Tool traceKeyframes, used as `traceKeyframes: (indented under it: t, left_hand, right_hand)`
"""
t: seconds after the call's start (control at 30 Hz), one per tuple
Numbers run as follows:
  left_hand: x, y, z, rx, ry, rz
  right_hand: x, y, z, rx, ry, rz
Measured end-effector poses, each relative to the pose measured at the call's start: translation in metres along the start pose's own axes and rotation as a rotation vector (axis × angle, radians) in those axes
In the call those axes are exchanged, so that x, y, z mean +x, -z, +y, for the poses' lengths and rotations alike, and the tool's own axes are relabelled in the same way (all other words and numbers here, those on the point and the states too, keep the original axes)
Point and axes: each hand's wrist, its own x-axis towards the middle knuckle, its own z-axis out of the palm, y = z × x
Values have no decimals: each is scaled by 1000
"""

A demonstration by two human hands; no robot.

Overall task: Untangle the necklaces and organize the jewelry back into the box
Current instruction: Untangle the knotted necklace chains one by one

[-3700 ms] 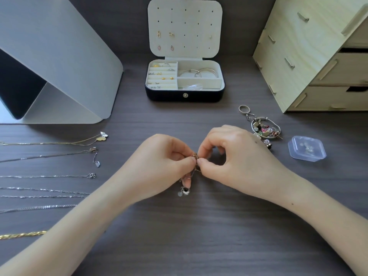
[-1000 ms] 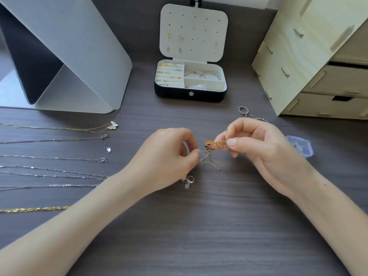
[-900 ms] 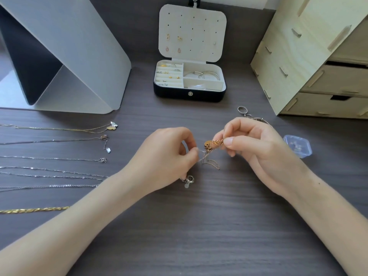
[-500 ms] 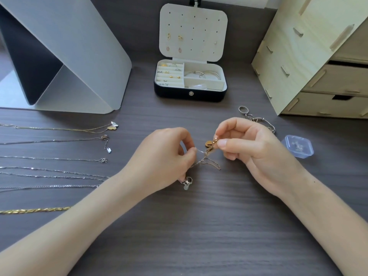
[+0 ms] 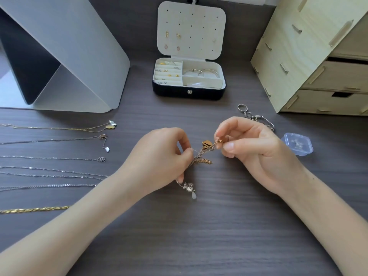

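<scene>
Pinching a tangled gold chain above the bench: left hand and right hand, fingers pressed on it. Jewelry box stands open behind.

The gold pendant bears a dark mark that looks like a letter S; nothing else is legible.

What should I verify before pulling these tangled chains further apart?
1. Left hand grips the tangled chains: ok.
2. Right hand pinches them beside the gold heart pendant: ok.
3. Chains separated: not ok, strands cross between the hands.
4. Silver charm below the left hand free of the knot: cannot tell.
5. Jewelry box open, lid up: ok.
</scene>
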Motion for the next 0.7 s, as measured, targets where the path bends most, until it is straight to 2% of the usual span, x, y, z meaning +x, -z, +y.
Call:
traceKeyframes:
  t: [0.23,0.47,0.7]
  left_hand:
    - [0,2,0,-15,0,5]
    - [0,4,0,-48,11,-35]
    - [-1,7,2,-42,9,-64]
  right_hand:
    - [-7,2,-1,-141,62,8]
    - [-14,6,4,-322,161,132]
    - [-25,5,3,-545,219,108]
